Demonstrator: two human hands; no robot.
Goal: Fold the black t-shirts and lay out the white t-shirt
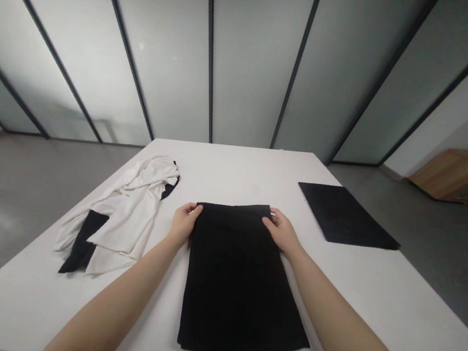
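Note:
A black garment [240, 282] lies before me, narrower at its far edge and wider at its wavy near hem; its exact kind does not show. My left hand [185, 221] pinches its far left corner, thumb on top. At the far right corner my right hand [282, 229] grips the cloth the same way, with the fingers partly hidden behind the edge. The far edge appears slightly raised off the white table [234, 175].
To the left lies a loose heap of white clothing [132, 207], with black cloth [83, 244] showing from under it. A flat black rectangular piece [344, 215] rests near the right table edge. Beyond the table stand frosted glass panels [252, 55] and a wooden cabinet [467, 175].

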